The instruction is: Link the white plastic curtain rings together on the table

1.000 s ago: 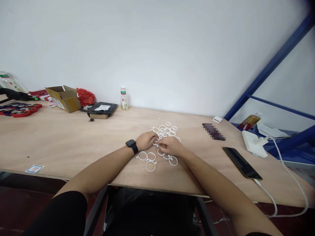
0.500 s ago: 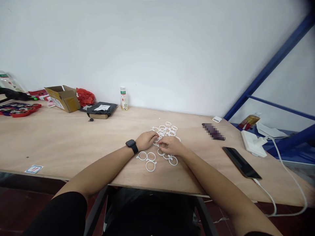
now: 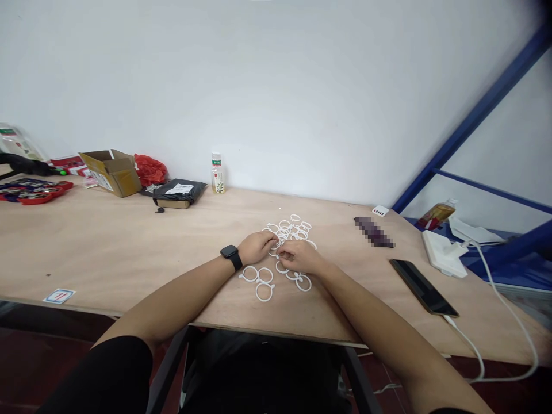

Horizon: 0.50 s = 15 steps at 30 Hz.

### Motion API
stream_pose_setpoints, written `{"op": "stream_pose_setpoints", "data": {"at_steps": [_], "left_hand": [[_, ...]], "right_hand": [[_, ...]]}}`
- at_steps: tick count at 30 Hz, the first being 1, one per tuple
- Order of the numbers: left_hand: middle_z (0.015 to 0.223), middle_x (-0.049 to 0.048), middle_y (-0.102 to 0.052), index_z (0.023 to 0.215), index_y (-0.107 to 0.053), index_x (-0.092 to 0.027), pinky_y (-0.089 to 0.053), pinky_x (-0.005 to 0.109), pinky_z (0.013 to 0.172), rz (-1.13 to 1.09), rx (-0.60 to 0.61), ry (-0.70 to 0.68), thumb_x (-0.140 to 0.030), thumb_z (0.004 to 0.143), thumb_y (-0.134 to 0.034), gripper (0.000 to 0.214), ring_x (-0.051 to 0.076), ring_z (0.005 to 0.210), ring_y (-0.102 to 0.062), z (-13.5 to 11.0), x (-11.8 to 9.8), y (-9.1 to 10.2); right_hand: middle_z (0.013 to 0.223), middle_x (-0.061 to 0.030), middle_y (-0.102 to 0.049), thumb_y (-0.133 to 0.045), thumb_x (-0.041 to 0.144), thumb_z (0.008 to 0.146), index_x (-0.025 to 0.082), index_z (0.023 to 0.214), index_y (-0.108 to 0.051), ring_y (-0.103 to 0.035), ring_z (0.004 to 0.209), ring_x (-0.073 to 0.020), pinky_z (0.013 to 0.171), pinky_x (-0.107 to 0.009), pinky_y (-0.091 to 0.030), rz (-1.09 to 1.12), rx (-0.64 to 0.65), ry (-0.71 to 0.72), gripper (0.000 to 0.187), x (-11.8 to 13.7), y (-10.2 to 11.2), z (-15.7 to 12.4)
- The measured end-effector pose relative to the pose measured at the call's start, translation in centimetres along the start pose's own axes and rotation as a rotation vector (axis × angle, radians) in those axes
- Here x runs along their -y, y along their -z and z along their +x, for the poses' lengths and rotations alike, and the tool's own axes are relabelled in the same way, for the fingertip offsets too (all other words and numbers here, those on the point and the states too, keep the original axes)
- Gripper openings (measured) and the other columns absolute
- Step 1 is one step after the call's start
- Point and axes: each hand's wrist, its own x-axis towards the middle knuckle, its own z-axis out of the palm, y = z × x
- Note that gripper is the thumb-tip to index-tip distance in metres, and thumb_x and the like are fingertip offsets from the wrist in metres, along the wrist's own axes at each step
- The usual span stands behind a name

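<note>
Among a scattered pile of white plastic rings (image 3: 284, 225), my two hands are close together on the table. My left hand (image 3: 257, 246), a black watch (image 3: 229, 251) at its wrist, is closed, its fingertips pinching at a white ring (image 3: 273, 254). My right hand (image 3: 299, 256) is closed too, thumb and fingers drawn together on the same ring, which they partly hide. Each ring is thin with a small tab on its edge. Three rings (image 3: 264, 291) lie by my left wrist, and several others (image 3: 303, 282) lie beneath and beside my right hand.
To the right are a phone (image 3: 425, 287) on a white cable, a blurred dark object (image 3: 374, 232) and a white power strip (image 3: 444, 253). A bottle (image 3: 218, 173), a black parcel (image 3: 180, 192) and an open cardboard box (image 3: 112, 173) stand along the wall. A blue metal frame (image 3: 470, 123) rises at right.
</note>
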Motion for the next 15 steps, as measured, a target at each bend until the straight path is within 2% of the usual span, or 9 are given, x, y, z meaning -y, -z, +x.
{"op": "stream_pose_setpoints", "data": {"at_steps": [11,15], "left_hand": [[0.099,0.0053,-0.069,0.1,-0.063,-0.019,-0.048,0.029,0.084,0.014,0.036,-0.001,-0.026,0.097,-0.039,0.026,0.017,0.092,-0.062,-0.01,-0.27,0.01],[0.1,0.0049,-0.07,0.102,-0.063,-0.019,-0.048,0.028,0.084,0.025,0.067,-0.018,-0.028,0.097,-0.039,0.026,0.017,0.091,-0.063,-0.06,-0.41,-0.22]], "right_hand": [[0.072,-0.0008,-0.064,-0.058,0.011,0.065,0.021,0.079,-0.064,-0.055,0.065,-0.0156,0.061,-0.025,-0.041,-0.048,-0.003,0.006,0.018,0.24,0.36,0.04],[0.07,-0.0017,-0.065,-0.056,0.01,0.066,0.021,0.072,-0.063,-0.057,0.066,-0.0163,0.063,-0.025,-0.042,-0.079,-0.019,0.008,0.014,-0.09,0.3,0.09]]}}
